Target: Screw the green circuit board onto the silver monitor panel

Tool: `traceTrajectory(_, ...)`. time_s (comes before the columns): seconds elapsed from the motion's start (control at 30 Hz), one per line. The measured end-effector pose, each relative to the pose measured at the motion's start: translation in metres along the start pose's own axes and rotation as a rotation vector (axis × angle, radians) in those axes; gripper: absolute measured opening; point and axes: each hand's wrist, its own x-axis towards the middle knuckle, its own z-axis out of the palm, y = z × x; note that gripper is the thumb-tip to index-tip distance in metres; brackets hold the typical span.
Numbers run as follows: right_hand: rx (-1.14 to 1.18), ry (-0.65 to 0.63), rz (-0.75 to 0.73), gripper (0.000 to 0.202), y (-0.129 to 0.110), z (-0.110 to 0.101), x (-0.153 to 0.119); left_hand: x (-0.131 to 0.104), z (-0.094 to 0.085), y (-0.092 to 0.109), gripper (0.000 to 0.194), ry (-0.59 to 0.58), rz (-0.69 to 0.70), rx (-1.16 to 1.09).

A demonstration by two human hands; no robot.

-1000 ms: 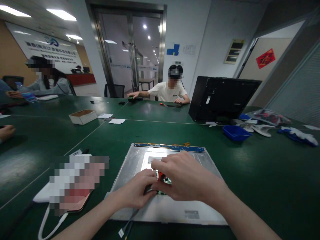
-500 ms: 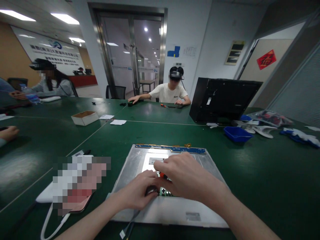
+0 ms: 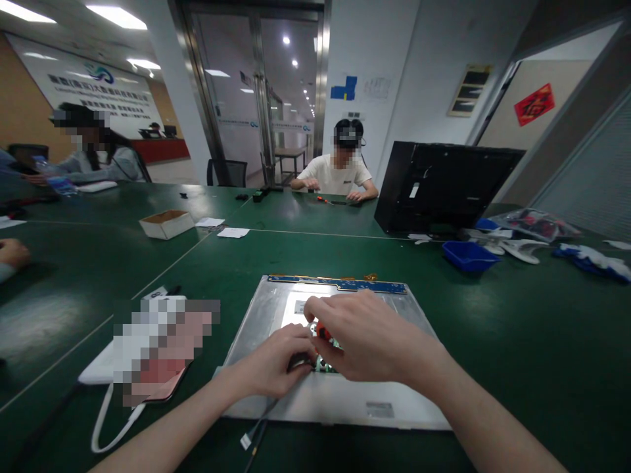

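Note:
A flat silver panel point(image 3: 256, 322) with a blue circuit strip point(image 3: 384, 286) along its far edge lies on the green table. Over its middle, my right hand point(image 3: 367, 335) has its fingers curled around a small red-orange and black tool point(image 3: 323, 330), probably a screwdriver; its tip is hidden. Close beside it, my left hand point(image 3: 283, 361) is closed at a green circuit board point(image 3: 325, 364), with something dark and cable-like under its fingers. Loose cables point(image 3: 256, 430) run from there over the panel's near edge.
Left of the panel lie a white object point(image 3: 98, 361) and a pink phone point(image 3: 170, 374) with a white cable. Farther off are an open box point(image 3: 167, 225), a black monitor point(image 3: 444, 187) and a blue tray point(image 3: 470, 256). Two people sit across the table; another person's hand is at far left.
The view has tilted slightly. Both my hands stay over the board, and more of the red-orange tool shows. The person opposite has drawn one hand back from a dark object on the table.

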Motion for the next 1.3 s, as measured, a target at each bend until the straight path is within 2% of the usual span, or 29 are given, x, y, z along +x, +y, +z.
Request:
traceTrajectory(0.13,0.006,-0.027,-0.004,0.015,0.0016,-0.0014,-0.0006,-0.0012,0.0004,-0.0012,0.013,-0.007,-0.014,0.02)
traceTrajectory(0.3,-0.027,-0.024,0.03,0.01,0.0013,-0.0012,0.0004,-0.0018,0.0003,-0.0012,0.018,-0.008,-0.016,0.022)
traceTrajectory(0.5,-0.001,-0.025,-0.012,0.014,-0.0001,-0.001,-0.0001,-0.0014,0.0008,-0.0027,0.008,-0.007,-0.002,0.042)
traceTrajectory(0.63,-0.021,-0.004,0.013,0.014,0.001,0.0015,0.0003,-0.0022,0.0028,-0.0054,0.014,-0.012,-0.009,0.028)
traceTrajectory(0.73,-0.006,-0.002,0.001,0.005,0.0002,0.0,-0.0011,-0.0023,0.0033,-0.0054,0.014,-0.003,-0.013,0.022)
traceTrajectory(0.97,-0.009,-0.012,-0.003,0.014,0.0005,-0.0012,-0.0021,-0.0028,0.0031,-0.0056,0.01,-0.013,-0.023,0.034)
traceTrajectory(1.1,0.005,-0.02,-0.012,0.007,0.0008,-0.0025,-0.002,-0.0025,0.0021,-0.0038,0.012,0.0,-0.024,0.026)
traceTrajectory(1.3,-0.005,-0.029,0.007,0.014,0.0002,-0.0014,-0.0013,-0.0022,0.001,-0.0028,0.013,-0.014,-0.024,0.038)
